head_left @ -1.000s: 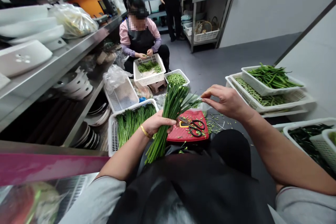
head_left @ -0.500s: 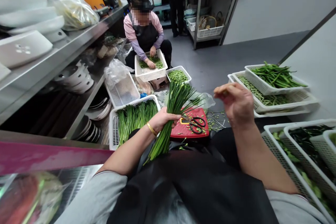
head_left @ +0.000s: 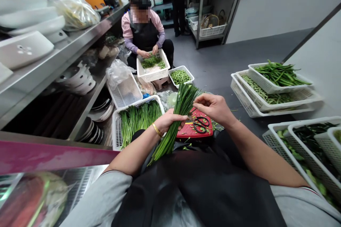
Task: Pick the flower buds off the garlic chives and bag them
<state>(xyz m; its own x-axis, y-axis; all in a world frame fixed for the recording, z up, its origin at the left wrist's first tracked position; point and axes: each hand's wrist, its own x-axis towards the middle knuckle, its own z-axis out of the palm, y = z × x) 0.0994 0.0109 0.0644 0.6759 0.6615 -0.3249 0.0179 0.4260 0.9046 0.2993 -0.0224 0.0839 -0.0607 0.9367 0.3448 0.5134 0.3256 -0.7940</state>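
A thick bunch of flowering chives (head_left: 183, 103), long green stems with their tips pointing away, is wrapped in my left hand (head_left: 173, 120). The cut ends slant down toward my lap. My right hand (head_left: 211, 106) is closed in a pinch at the right edge of the bunch, its thumb and forefinger at the chive tips. Beyond my left hand, black-handled scissors (head_left: 201, 124) lie on a red stool or box lid (head_left: 183, 133) strewn with green scraps. Left of the bunch stands a white basket (head_left: 116, 131) filled with more chives (head_left: 138, 122).
A person (head_left: 144, 32) sits opposite, both hands in a white basket (head_left: 153, 76) of cut greens. A basket of green pieces (head_left: 180, 77) stands beside it. Stacked baskets of green peppers and beans (head_left: 277, 78) are on the right. A steel shelf (head_left: 87, 39) with dishes runs along the left.
My right hand has come down and left from raised in the air to the chive tips. The person opposite has sat up slightly and drawn their hands back.
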